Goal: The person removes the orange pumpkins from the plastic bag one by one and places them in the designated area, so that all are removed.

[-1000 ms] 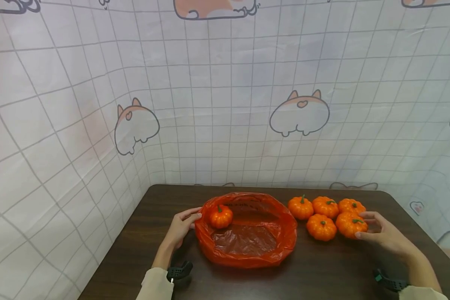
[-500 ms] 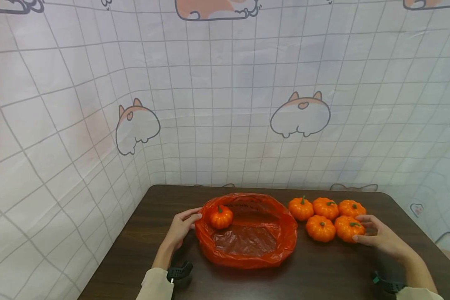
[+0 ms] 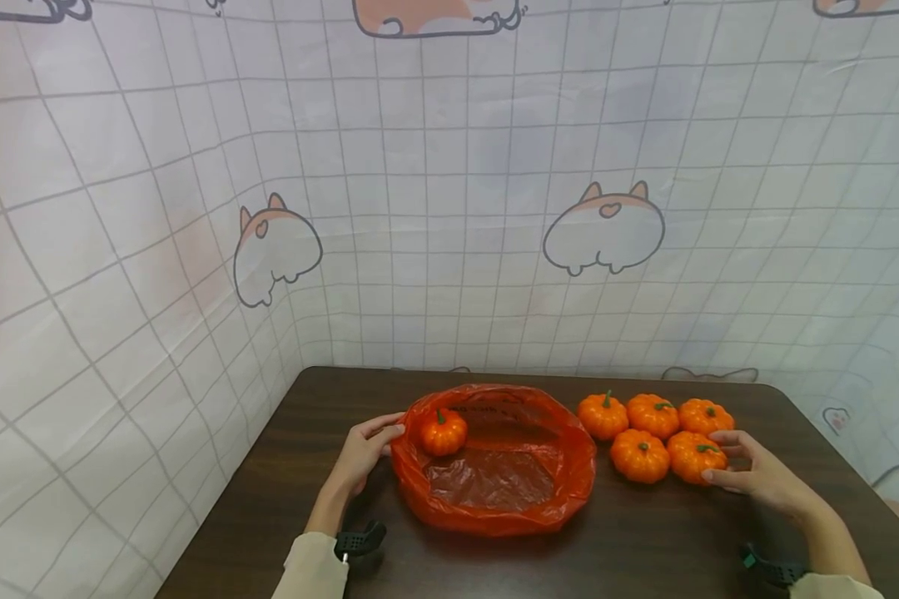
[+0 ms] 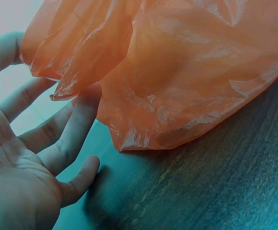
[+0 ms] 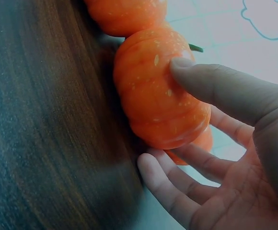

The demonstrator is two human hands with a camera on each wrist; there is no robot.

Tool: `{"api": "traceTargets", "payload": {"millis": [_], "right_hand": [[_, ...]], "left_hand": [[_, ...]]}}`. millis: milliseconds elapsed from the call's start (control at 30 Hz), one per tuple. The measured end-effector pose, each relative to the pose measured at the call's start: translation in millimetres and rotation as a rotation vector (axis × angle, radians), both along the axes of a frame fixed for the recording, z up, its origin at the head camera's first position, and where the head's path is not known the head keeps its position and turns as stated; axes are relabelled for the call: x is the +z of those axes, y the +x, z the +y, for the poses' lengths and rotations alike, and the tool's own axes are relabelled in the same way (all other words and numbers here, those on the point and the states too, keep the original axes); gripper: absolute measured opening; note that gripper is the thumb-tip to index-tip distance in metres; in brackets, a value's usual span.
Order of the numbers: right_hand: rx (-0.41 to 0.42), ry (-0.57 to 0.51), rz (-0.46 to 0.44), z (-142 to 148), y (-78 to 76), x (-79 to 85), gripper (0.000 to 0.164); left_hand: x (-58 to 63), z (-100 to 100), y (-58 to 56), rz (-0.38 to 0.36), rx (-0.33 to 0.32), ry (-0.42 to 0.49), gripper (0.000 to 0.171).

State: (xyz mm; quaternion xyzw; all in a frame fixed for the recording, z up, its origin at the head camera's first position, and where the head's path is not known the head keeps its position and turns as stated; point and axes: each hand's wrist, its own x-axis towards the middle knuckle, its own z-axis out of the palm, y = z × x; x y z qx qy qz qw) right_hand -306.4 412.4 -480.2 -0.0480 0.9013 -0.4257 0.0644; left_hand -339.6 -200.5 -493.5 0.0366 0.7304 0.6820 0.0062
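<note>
An orange-red plastic bag (image 3: 494, 520) stands wide open on the dark table, its rim rolled outward. One small orange pumpkin (image 3: 443, 433) lies inside at the left. My left hand (image 3: 362, 457) pinches the bag's left rim between thumb and fingers; the left wrist view shows the thin folds at the fingertips. My right hand (image 3: 764, 478) grips the near right pumpkin (image 3: 695, 457) of a cluster, thumb on its near side and fingers around the far side. In the right wrist view this pumpkin (image 5: 158, 91) appears to rest on the table, touching a neighbour.
Several other pumpkins (image 3: 640, 456) sit close together right of the bag, the leftmost one beside its rim. A dark wooden table (image 3: 449, 574) carries everything. Behind and at the left, a white gridded cloth (image 3: 449, 208) borders the table.
My right hand and the pumpkin in it have shifted slightly left and toward me, and the near left pumpkin has been nudged a little. The left hand and the bag stay put.
</note>
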Motion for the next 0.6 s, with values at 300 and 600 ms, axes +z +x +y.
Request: {"api": "traceTargets", "payload": {"millis": [300,600], "right_hand": [[-0.005,-0.017,-0.03,-0.2,-2.6,0.5,0.078],[0.014,-0.011,-0.013,3.4,-0.4,5.7,0.073]], "left_hand": [[0.7,0.7,-0.3,0.002,0.003,0.0,0.038],[0.8,-0.2,0.6,0.006,-0.005,-0.007,0.038]]}}
